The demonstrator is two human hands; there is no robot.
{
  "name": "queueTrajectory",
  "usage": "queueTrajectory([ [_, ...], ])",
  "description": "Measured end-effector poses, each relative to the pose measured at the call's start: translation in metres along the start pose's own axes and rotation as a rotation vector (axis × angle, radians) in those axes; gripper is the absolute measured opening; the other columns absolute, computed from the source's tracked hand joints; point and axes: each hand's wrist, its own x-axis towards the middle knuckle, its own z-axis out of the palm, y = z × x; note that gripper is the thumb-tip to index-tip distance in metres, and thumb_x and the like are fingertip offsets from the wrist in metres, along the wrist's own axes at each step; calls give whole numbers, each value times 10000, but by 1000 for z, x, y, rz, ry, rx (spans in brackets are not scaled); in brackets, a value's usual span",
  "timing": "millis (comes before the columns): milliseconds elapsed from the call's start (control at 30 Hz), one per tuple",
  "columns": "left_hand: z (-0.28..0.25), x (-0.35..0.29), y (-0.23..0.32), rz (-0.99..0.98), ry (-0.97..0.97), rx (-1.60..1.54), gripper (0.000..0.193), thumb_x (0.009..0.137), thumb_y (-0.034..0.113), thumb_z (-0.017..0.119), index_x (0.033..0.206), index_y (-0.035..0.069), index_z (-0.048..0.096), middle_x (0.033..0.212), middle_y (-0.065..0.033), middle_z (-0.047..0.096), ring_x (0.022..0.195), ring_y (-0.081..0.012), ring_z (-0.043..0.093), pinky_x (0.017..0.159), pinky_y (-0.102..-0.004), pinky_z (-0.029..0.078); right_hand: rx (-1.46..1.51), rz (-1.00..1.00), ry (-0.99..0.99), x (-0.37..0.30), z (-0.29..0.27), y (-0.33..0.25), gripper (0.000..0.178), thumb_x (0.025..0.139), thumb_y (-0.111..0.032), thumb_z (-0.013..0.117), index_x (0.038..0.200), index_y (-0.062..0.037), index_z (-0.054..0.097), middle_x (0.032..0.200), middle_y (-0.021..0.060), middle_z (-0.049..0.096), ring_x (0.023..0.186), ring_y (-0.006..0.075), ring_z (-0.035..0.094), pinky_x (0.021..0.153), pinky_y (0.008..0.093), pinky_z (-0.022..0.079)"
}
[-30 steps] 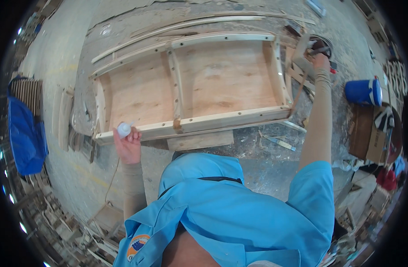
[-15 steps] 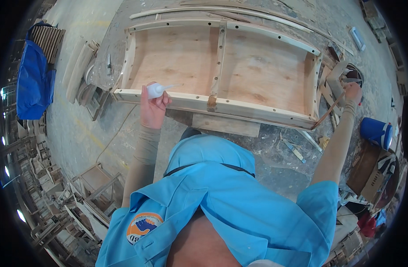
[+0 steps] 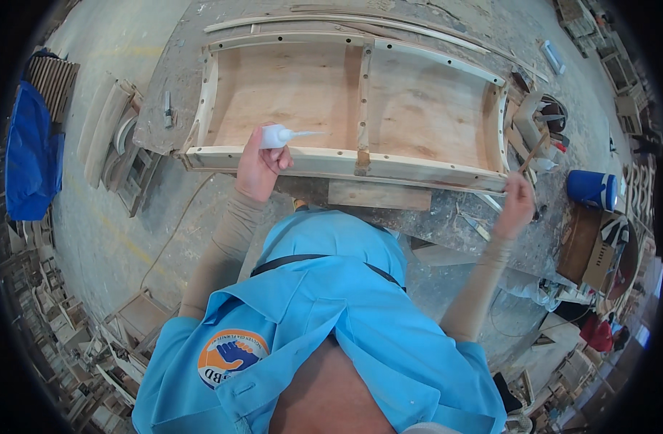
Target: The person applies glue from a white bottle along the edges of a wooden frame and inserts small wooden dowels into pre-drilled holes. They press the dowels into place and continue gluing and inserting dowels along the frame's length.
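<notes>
My left hand grips a small white squeeze bottle with a long thin nozzle, tilted so that the nozzle points right. It is over the near rail of a pale wooden frame, which has a plywood panel, a middle crossbar and dark holes along its rails. Just off the frame's near right corner is my right hand, its fingers closed. What they hold, if anything, is too small to make out. A narrow brown strip slants up from behind the fingers; whether they touch it I cannot tell.
Long wooden strips lie behind the frame on the worktable. At right are a round container, wood offcuts and a blue jug. Curved wooden parts stand at left. A knife-like tool lies near the front edge.
My right hand has come back from the round container toward the frame's near right corner. My left hand keeps the bottle and has shifted slightly right. The view has turned a little.
</notes>
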Motion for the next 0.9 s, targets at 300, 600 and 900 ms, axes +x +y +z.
queueTrajectory([
  [300, -6, 3, 0, -45, -99, 52, 347, 998, 417, 425, 1083, 96, 527, 651, 11, 388, 580, -150, 479, 626, -314, 446, 98, -117, -206, -107, 137, -59, 52, 850, -32, 653, 881, 9, 656, 807, 59, 624, 755, 124, 580, 722, 254, 466],
  [600, -6, 3, 2, -39, -144, 60, 341, 997, 420, 428, 1059, 100, 526, 661, 10, 398, 590, -144, 491, 594, -305, 439, -36, -347, -216, -118, 174, -75, 63, 796, -16, 683, 854, -25, 660, 786, 83, 602, 716, 224, 594, 667, 315, 463],
  [900, -7, 4, 5, -63, -167, 109, 340, 998, 416, 428, 1070, 96, 519, 670, 5, 403, 594, -146, 500, 606, -307, 459, -169, -516, -135, -121, 184, -65, 81, 766, -78, 717, 834, -88, 674, 772, 33, 607, 727, 217, 577, 672, 337, 415],
])
